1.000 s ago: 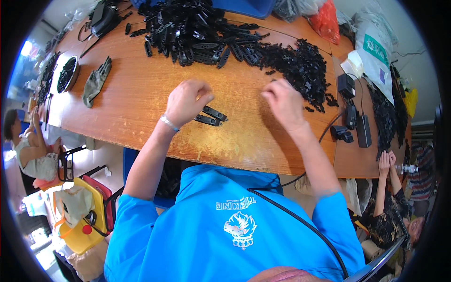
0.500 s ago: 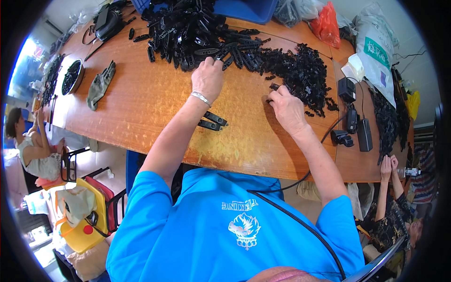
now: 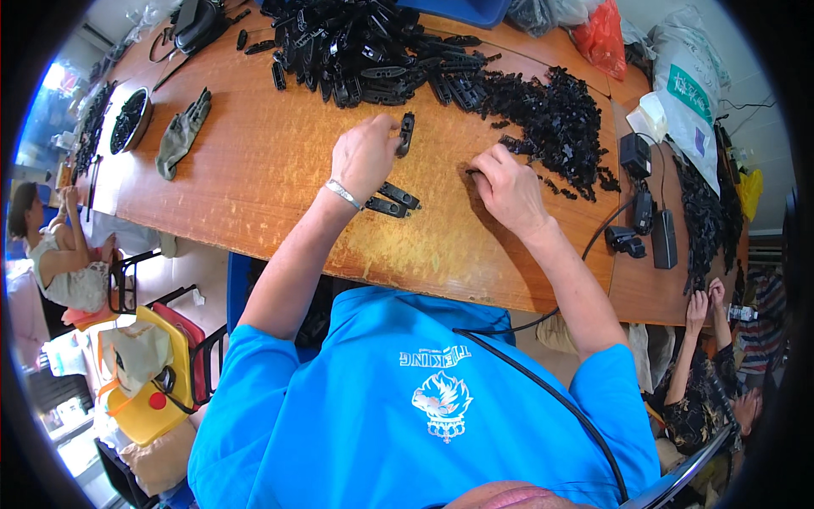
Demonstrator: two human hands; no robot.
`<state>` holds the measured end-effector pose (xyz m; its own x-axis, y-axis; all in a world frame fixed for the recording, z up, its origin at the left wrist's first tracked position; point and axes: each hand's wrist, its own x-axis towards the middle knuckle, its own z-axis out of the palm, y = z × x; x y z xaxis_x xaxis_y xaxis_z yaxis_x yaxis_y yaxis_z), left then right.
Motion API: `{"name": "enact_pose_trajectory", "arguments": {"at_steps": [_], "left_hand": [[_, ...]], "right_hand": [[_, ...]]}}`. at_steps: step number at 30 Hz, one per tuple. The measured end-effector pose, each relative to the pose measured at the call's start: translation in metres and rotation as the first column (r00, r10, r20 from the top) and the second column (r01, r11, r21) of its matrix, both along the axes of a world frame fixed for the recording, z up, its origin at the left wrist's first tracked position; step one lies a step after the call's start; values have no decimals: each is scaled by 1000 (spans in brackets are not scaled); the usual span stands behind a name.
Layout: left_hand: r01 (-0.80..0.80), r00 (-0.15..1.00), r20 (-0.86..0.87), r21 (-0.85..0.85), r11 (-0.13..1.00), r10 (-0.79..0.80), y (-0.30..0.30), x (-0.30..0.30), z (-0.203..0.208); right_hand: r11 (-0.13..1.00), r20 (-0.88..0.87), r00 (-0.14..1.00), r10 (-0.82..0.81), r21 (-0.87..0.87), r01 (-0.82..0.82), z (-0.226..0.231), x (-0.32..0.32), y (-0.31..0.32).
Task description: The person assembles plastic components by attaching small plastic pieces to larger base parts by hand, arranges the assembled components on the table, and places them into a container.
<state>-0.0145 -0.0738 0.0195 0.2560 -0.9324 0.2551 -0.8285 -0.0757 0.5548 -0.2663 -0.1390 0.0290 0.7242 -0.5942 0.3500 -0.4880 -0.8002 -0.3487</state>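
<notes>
My left hand [image 3: 366, 156] grips a long black plastic piece [image 3: 406, 134], held upright between thumb and fingers above the table. To its right, my right hand [image 3: 510, 191] pinches a small dark part, mostly hidden by the fingertips. Two more long black pieces [image 3: 398, 197] lie side by side on the worn wooden table [image 3: 331, 229], close to my left wrist. Beyond my left hand is a heap of long black pieces [image 3: 339, 51]. A heap of small black parts [image 3: 560, 119] spreads beyond my right hand.
A grey glove [image 3: 183, 136] and a bowl of black parts [image 3: 131, 123] lie left. Black power adapters [image 3: 636, 159] with cables sit right. A blue bin [image 3: 466, 8], red bag [image 3: 600, 38] and white sack [image 3: 691, 93] stand behind. Other people work at both sides.
My left hand has drawn back from the heap with a long black piece. My right hand has moved left, away from the small parts, fingers pinched. The view has shifted slightly.
</notes>
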Motion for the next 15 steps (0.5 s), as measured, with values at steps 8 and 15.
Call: {"name": "enact_pose_trajectory", "arguments": {"at_steps": [8, 15], "left_hand": [[293, 902, 332, -5, 956, -275, -18, 9, 2], [301, 945, 122, 34, 953, -303, 14, 17, 8]], "right_hand": [[997, 101, 993, -65, 44, 61, 4, 9, 2], [960, 223, 967, -122, 273, 58, 1, 28, 11]]}}
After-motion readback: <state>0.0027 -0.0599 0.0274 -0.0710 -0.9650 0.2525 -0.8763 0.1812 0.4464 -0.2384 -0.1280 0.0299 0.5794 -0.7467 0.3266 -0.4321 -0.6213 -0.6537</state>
